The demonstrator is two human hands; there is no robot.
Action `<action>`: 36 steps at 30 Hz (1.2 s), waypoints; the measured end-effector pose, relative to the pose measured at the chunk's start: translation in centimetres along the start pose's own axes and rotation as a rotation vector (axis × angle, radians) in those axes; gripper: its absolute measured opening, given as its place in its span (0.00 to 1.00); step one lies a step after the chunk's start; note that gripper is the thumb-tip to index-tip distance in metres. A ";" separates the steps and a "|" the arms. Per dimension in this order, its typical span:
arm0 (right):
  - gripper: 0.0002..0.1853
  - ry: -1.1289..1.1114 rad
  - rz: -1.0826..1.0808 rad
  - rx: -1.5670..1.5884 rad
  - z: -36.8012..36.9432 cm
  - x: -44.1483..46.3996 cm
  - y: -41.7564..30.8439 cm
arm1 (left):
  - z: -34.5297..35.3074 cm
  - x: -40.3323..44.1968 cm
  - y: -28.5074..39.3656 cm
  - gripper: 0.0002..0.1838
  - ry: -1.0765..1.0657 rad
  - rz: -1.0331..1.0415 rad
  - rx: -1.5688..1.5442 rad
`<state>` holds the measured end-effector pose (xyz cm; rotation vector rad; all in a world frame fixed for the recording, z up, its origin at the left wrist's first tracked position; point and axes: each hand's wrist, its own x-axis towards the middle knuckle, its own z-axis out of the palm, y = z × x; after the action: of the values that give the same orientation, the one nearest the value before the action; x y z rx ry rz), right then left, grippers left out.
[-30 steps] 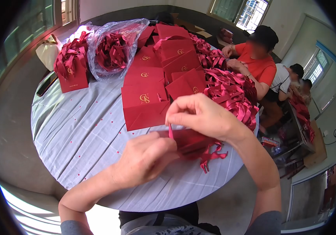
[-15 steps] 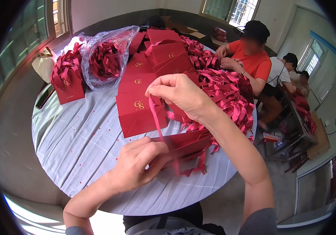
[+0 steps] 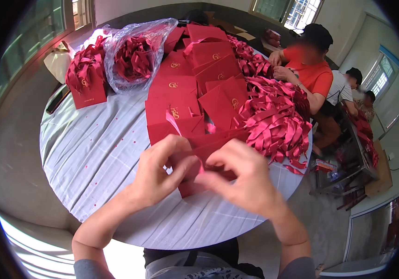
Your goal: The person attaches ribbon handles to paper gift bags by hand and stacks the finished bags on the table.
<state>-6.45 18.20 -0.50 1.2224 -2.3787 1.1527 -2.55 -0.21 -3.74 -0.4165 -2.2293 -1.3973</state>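
Observation:
A red paper gift bag (image 3: pixel 218 138) lies tilted in front of me near the table's front edge, partly covered by both hands. My left hand (image 3: pixel 164 169) is closed at the bag's left side, with a pink-red ribbon (image 3: pixel 174 123) sticking up above its fingers. My right hand (image 3: pixel 246 176) is closed too, thumb and fingers pinched on the ribbon between the two hands. Slight blur and the fingers hide just where the ribbon meets the bag. Beyond lie red bags with gold lettering (image 3: pixel 174 111), overlapping in rows.
Loose ribbons (image 3: pixel 274 135) are heaped on the right. At the left stand a ribbon-topped bag (image 3: pixel 89 94) and a clear plastic sack (image 3: pixel 150 35) of ribbons. A phone (image 3: pixel 58 100) lies at the table's left edge. Across the table, a person in a red shirt (image 3: pixel 318 76) handles ribbons.
My right hand has come down from above the bag to beside my left hand. The ribbon that was pulled up taut is now lower, between the hands.

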 end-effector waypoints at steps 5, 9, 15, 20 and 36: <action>0.06 0.033 -0.048 0.070 2.5 -3.3 1.6 | -0.2 0.6 -1.9 0.09 0.042 -0.086 -0.045; 0.04 -0.066 0.198 0.184 1.4 -5.8 2.0 | -0.6 1.2 -4.1 0.07 0.010 -0.190 -0.193; 0.04 0.047 0.356 0.226 -0.9 -7.6 3.6 | -0.9 1.6 -6.3 0.06 -0.013 -0.314 -0.190; 0.04 0.229 0.483 0.443 -1.2 -7.5 4.4 | -0.9 1.6 -7.9 0.06 0.028 -0.204 0.234; 0.10 0.246 0.201 1.296 -1.0 -3.7 3.7 | 0.6 8.1 -5.4 0.12 -0.433 -0.204 0.141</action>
<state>-7.08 22.35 -3.73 0.9296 -1.4390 2.8805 -12.12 -1.99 -3.62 -0.4917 -2.7688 -1.3343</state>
